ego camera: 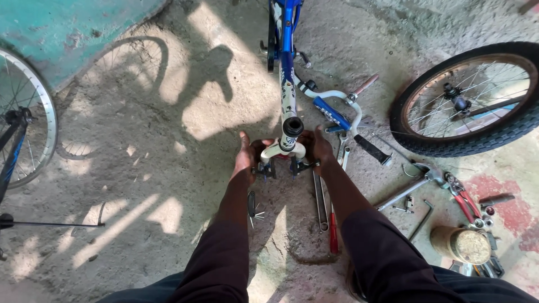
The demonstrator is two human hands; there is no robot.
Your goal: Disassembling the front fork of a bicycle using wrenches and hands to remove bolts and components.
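Head view, looking down at a concrete floor [168, 112] in patchy sun and shade.

Left hand [247, 157]: fingers curled around the left side of a white bicycle fork [283, 150], down by the brake arm. Right hand [319, 148]: closed on the right side of the same fork. Both hands grip it; both arms are in dark maroon sleeves.

The fork sits at the near end of a blue and white bicycle frame [286, 62], which lies on the floor and runs away from the person toward the top of the view. The black head tube opening [292, 127] faces the camera, right between the two hands.

Just right of the frame: white handlebar [348, 104] with a black grip [371, 150], lying on the floor.

Below the hands: long wrench [320, 202], red-handled screwdriver [333, 233], and a small folding key set [252, 206] beside the left forearm.

Far right: loose wheel with black tyre [469, 98], flat on the floor. Near it a hammer [407, 188], red-handled pliers [463, 196], and a round tin [463, 244].

Left edge: a second wheel with silver rim [42, 106], partly cut off by the frame edge. Teal wall [67, 28] at top left.
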